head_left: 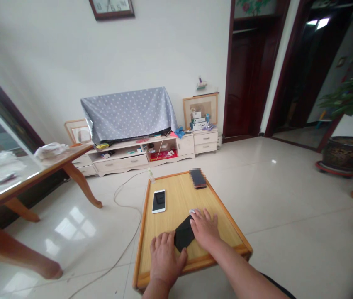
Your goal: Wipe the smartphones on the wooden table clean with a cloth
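A flat black phone-like slab (185, 233) lies on the small wooden table (176, 189), near its front edge. My left hand (164, 257) grips its left end, thumb at the near corner and fingers along the far side. Across its right end rests my right hand (205, 229), with a small white cloth-like piece (192, 211) under the fingertips; most of that piece is hidden. Farther left on the tabletop is a white phone (159, 202) with a dark screen. A dark, pixelated phone-shaped thing (198, 178) sits at the far right corner.
A small clear bottle (151, 175) shows by the table's far left corner. On the floor to the left runs a pale cable (126, 245). A larger wooden table (81, 182) stands left, a low cabinet (123, 165) ahead, and a potted plant (347, 151) right.
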Demonstrator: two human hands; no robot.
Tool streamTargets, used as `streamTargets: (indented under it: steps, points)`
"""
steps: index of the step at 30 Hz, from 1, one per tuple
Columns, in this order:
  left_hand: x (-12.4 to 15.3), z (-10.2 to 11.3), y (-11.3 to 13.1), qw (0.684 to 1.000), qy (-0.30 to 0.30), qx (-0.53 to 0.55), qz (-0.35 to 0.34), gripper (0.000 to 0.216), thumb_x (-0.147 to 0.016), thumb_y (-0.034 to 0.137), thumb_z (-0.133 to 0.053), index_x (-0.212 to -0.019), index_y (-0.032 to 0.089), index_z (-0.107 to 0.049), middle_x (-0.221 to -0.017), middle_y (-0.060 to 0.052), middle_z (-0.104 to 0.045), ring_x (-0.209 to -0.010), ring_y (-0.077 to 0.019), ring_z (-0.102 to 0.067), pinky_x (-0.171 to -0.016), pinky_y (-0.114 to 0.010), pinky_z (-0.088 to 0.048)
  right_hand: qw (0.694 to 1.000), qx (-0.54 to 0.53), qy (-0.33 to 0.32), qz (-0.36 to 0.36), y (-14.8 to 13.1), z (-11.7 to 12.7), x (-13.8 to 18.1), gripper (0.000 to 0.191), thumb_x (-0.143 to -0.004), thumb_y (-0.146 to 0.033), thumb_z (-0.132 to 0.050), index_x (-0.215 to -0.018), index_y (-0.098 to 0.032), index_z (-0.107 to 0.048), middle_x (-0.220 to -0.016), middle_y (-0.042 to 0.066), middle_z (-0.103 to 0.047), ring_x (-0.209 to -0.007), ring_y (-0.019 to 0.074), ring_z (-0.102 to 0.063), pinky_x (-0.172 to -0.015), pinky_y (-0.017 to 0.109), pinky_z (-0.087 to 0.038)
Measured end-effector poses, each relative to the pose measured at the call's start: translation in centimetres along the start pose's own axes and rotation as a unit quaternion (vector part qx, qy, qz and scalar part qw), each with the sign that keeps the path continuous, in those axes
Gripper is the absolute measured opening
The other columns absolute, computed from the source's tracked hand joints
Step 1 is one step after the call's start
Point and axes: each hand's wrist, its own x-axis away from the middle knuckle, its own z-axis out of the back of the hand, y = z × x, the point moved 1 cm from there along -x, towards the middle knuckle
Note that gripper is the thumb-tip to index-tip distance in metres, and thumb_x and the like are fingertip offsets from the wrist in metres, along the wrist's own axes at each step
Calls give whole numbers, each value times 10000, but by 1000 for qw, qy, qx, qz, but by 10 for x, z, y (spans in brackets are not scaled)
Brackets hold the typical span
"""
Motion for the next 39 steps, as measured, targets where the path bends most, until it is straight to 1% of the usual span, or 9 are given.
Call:
streamTargets:
  steps: [2,7,13,20,22,27,32,34,39]
  points:
    - [0,-2,-1,1000,1,0,0,514,-815,464,-574,-1278,242,-591,-1251,-85,-619,-1209,-286,-488,-1115,-428,-214,1000,4,-2,3,0,-2,-2,510,-1024,-405,-239,-1469,-292,-460,-1554,52,-422,-1483,346,-203,-1136,698,-47]
    - [0,-2,-1,1000,12,6,-8,506,-821,476,-565,-1269,243,-595,-1226,-82,-625,-1173,-274,-504,-1105,-420,-226,995,-24,-11,101,-10,-10,8,480,-1032,-443,-229,-1429,-369,-488,-1524,-2,-468,-1471,302,-253,-1155,663,-47]
    - [1,-7,-3,1000,26,5,5,592,-785,480,-613,-1313,217,-567,-1243,-91,-629,-1206,-287,-501,-1136,-436,-209,1000,-9,5,4,-1,-7,-3,494,-1023,-398,-252,-1462,-314,-463,-1542,15,-442,-1473,361,-217,-1123,729,-50]
    - [2,-26,-17,999,44,3,-17,693,-848,265,-503,-1507,139,-330,-1366,-142,-589,-1271,-279,-489,-1152,-448,-202,981,-59,-42,182,-37,-23,33,478,-1032,-442,-256,-1476,-387,-426,-1509,-21,-488,-1481,301,-235,-1169,652,30]
    - [3,-27,-18,998,53,3,-16,739,-834,314,-534,-1513,128,-311,-1359,-145,-593,-1266,-288,-491,-1154,-460,-204,984,-51,-41,166,-34,-18,28,483,-1037,-446,-227,-1462,-390,-449,-1504,-26,-493,-1482,308,-228,-1159,669,35]
    - [5,-29,-18,996,88,8,-13,871,-757,444,-616,-1509,122,-318,-1328,-138,-610,-1243,-310,-498,-1153,-479,-214,998,-14,-19,56,-20,-6,11,515,-1034,-437,-204,-1452,-335,-485,-1530,3,-458,-1486,356,-193,-1123,728,40]
    - [5,-35,-23,997,72,3,-2,697,-833,294,-504,-1498,142,-359,-1355,-123,-603,-1256,-270,-504,-1159,-450,-200,983,-51,-42,172,-38,-15,34,501,-1044,-442,-172,-1445,-415,-471,-1489,-33,-510,-1486,294,-237,-1162,667,28]
    - [6,-34,-22,997,71,12,8,686,-840,319,-502,-1492,149,-374,-1358,-123,-600,-1273,-274,-490,-1170,-452,-173,983,-48,-42,172,-36,-14,35,494,-1042,-450,-182,-1436,-427,-479,-1480,-35,-519,-1484,299,-247,-1157,678,13]
    - [9,-24,-16,997,63,33,18,869,-747,489,-603,-1505,145,-352,-1332,-137,-602,-1286,-317,-460,-1186,-473,-127,1000,7,0,25,-6,1,8,515,-1020,-465,-230,-1433,-346,-513,-1518,-1,-469,-1479,378,-219,-1108,765,-20]
